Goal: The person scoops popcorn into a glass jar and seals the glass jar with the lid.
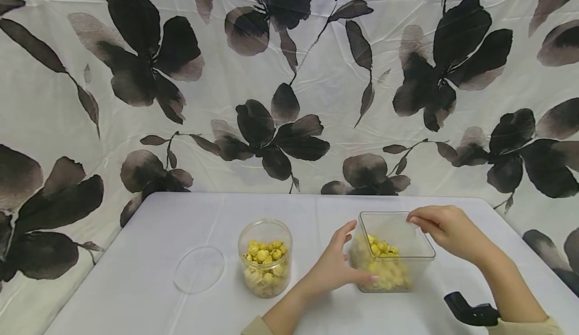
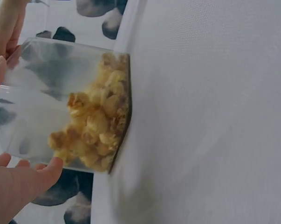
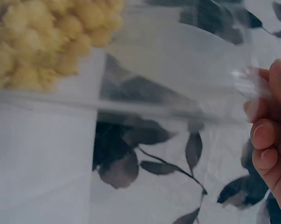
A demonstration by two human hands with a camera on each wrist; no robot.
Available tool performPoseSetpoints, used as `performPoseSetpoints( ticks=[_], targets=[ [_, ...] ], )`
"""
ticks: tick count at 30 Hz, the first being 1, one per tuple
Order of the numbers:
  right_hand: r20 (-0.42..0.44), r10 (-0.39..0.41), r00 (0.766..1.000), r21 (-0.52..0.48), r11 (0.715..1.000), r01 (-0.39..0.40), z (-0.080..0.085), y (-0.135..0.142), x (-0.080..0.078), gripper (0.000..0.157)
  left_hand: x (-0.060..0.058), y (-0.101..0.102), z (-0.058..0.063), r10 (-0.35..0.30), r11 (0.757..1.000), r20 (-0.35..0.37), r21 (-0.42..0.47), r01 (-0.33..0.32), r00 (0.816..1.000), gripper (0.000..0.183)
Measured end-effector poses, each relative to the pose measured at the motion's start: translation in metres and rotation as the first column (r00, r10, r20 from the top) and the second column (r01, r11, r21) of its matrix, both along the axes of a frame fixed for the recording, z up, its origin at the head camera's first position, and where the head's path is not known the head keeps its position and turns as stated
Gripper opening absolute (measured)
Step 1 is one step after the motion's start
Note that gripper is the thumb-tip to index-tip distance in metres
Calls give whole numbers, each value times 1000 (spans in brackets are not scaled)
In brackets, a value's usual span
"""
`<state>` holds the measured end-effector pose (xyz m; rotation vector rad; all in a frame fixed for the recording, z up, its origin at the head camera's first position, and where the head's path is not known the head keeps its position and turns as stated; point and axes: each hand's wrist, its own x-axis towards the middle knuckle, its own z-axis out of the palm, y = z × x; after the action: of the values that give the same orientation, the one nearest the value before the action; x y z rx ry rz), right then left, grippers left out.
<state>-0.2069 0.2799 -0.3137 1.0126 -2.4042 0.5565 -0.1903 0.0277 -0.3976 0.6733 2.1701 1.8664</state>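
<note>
at a white desk (image 1: 135,274), the right grip (image 1: 445,229) pinches the rim of a box (image 1: 392,258) of popcorn (image 1: 384,273), right of a jar (image 1: 265,221); the left grip (image 1: 332,267) spreads at the box's side. lifting by one corner could tip it, spilling popcorn.

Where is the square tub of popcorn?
In the head view, the square tub is right of centre, between the left hand and right hand, with the round jar further left.

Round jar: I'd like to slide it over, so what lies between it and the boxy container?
The head view shows the left hand between round jar and boxy container, with bare table between hand and jar.
</note>
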Motion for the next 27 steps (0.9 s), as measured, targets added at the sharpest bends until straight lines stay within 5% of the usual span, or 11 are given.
performPoseSetpoints(
  ticks=[6,14,27],
  targets=[
    [32,117,993,35,992,-118,-10,-20,-8,9,-4,11,-5,58,998,47,3,-58,997,102],
    [186,270,945,78,954,-288,-18,-40,-16,12,-7,22,-7,100,995,25,1,-100,995,109],
    [286,288,914,153,928,-340,8,-35,-9,11,-11,27,-10,143,989,-9,26,-143,990,111]
  ],
)
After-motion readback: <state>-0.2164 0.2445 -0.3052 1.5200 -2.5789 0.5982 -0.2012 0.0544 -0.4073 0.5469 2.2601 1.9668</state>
